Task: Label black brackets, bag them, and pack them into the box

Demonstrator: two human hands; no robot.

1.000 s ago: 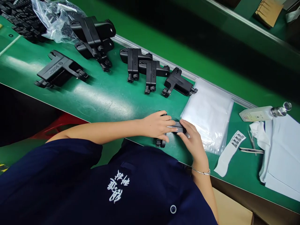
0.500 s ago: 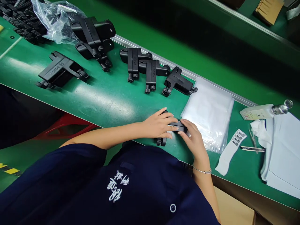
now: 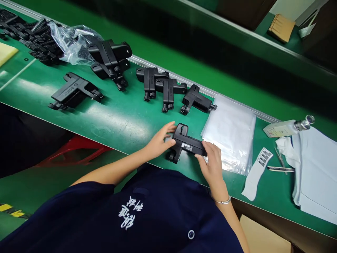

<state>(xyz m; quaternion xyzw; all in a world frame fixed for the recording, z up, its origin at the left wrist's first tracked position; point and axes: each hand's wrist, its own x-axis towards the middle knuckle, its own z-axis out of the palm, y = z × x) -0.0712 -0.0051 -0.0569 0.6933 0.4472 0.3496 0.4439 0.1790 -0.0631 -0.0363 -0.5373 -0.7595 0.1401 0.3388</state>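
A black plastic clamp holder [image 3: 193, 142] with a small white label lies on the green bench in front of me. My right hand [image 3: 212, 158] grips its right end between thumb and fingers. At the holder's left side is my left hand [image 3: 161, 140], fingers apart and slightly blurred; whether its thumb touches the holder I cannot tell. Just beyond the right hand lies a stack of clear plastic bags [image 3: 229, 133]. Another black holder [image 3: 196, 100] rests against the bags' far left corner.
More black holders [image 3: 168, 93] sit along the bench's far edge, and one [image 3: 76, 91] lies at left. A crumpled plastic bag [image 3: 75, 44] is beside a black pile [image 3: 44, 42]. To the right are a label strip [image 3: 256, 175], tweezers [image 3: 280, 169], a pump bottle [image 3: 281, 128] and white sheets [image 3: 318, 172].
My left hand has come off the holder's top and moved left, uncovering the white label. The right hand still grips the right end. The camera view has shifted a little.
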